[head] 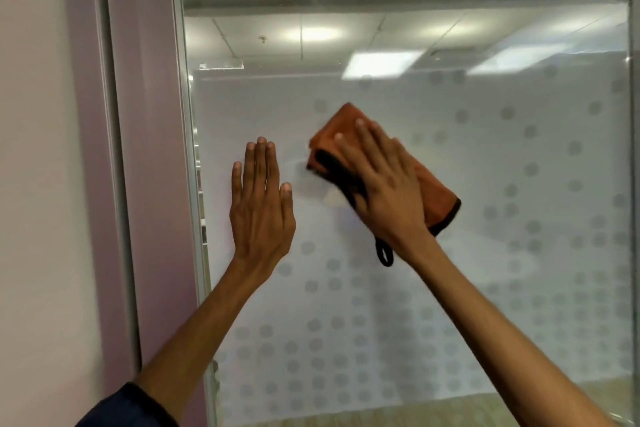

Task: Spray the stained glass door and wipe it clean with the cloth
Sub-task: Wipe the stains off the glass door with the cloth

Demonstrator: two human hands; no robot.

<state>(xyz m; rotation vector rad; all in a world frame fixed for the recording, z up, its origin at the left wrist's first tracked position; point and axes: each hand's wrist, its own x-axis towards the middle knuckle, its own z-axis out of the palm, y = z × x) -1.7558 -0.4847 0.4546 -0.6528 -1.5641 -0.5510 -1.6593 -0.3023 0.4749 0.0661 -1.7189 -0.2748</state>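
Plainly the wiping step was in hand: the folded orange microfibre cloth with black edging (439, 198) lay flat against the frosted, dot-patterned glass door (502, 166), pinned there under the right hand (384, 184). That grip was spread apart, its fingers straight and laid over the cloth rather than curled round it, pressing it to the pane. The cloth's long axis ran from upper left to lower right, with a black hanging loop (384, 253) dangling below the wrist. The left hand (261, 204) rested flat on the glass with its fingers straight and together, holding nothing, just beside the cloth's lower left corner but apart from it. Between the two hands the glass showed a faint hazy smear (308, 180), so the next stroke probably needed to travel leftward, where the left hand stood in the way. Beyond that hand the mauve door frame (149, 149) closed the pane's left edge nearby. To the right and above, the glass ran on well clear of the cloth. No spray bottle was in view.
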